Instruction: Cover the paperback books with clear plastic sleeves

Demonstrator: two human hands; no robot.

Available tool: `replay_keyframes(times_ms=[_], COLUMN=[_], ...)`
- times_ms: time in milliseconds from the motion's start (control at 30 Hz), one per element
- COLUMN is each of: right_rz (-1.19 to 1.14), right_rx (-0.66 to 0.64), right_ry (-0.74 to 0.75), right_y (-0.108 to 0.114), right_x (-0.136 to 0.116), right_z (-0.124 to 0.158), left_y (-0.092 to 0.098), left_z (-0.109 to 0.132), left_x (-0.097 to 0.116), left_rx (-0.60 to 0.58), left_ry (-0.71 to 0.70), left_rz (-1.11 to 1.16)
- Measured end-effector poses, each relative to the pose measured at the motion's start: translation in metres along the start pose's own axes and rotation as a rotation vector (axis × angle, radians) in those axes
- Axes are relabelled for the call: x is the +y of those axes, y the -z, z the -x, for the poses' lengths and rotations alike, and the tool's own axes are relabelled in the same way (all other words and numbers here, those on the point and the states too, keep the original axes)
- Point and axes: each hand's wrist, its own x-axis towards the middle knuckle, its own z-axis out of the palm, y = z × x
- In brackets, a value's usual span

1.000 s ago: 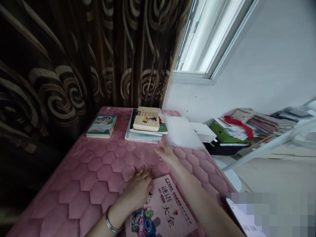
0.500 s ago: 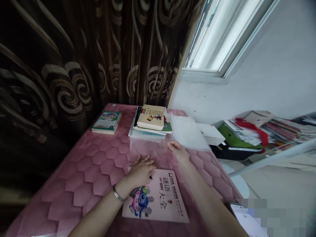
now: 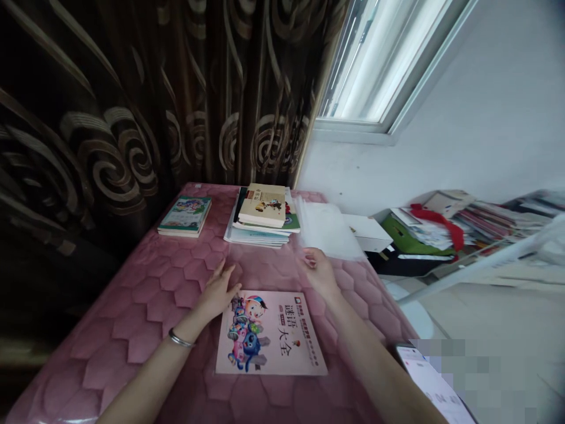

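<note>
A pale pink book [image 3: 276, 347] with cartoon figures and large Chinese characters lies on the pink table. Clear plastic film [image 3: 265, 265] stretches beyond its far edge, and a thin transparent margin shows at its near left corner. My left hand [image 3: 216, 288], wearing a silver bangle, rests by the book's far left corner with fingers spread. Thumb and fingers of my right hand [image 3: 315, 271] are pinched together on the film's right side, past the far right corner of the book. The film's exact outline is hard to make out.
Behind the hands is a stack of books [image 3: 263, 206], with translucent plastic sheets [image 3: 329, 229] to its right. Smaller green books [image 3: 185, 216] sit at the far left. A white box [image 3: 368, 232] is by the wall; a phone [image 3: 430, 377] lies at lower right.
My left hand has slid left off the book's cover, uncovering the cartoon boy's head. My right hand stays near the same spot, its fingers curled more.
</note>
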Motion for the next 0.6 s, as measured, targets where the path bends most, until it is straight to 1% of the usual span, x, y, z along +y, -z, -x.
replay_keyframes(times_ms=[33, 100, 167, 200, 233, 267, 300, 367, 467, 600], right_rz=[0.027, 0.056, 0.126, 0.161, 0.207, 0.283, 0.356, 0.478, 0.551, 0.609], right_rx=[-0.132, -0.504, -0.813, -0.925, -0.996, -1.026, -1.030, -1.008, -1.024, -1.036], right_ry=[0.070, 0.193, 0.340, 0.413, 0.480, 0.524, 0.555, 0.576, 0.566, 0.507], right_y=[0.004, 0.007, 0.006, 0.004, 0.001, -0.003, -0.007, -0.015, -0.022, -0.026], right_x=[-0.015, -0.047, -0.074, -0.083, -0.089, -0.092, -0.093, -0.092, -0.090, -0.096], right_z=[0.014, 0.049, 0.085, 0.101, 0.114, 0.125, 0.132, 0.136, 0.129, 0.122], left_y=[0.001, 0.003, 0.005, 0.004, 0.003, 0.001, -0.002, -0.009, -0.016, -0.016], left_z=[-0.005, -0.015, -0.025, -0.029, -0.031, -0.033, -0.034, -0.034, -0.031, -0.026], left_x=[-0.001, 0.000, 0.001, 0.000, -0.001, -0.002, -0.004, -0.009, -0.013, -0.010], left_rx=[0.025, 0.076, 0.120, 0.145, 0.173, 0.202, 0.228, 0.266, 0.263, 0.229], left_ry=[0.012, 0.026, 0.047, 0.055, 0.060, 0.057, 0.043, -0.014, -0.091, -0.138], left_rz=[0.025, 0.064, 0.104, 0.121, 0.133, 0.136, 0.130, 0.097, 0.026, -0.076])
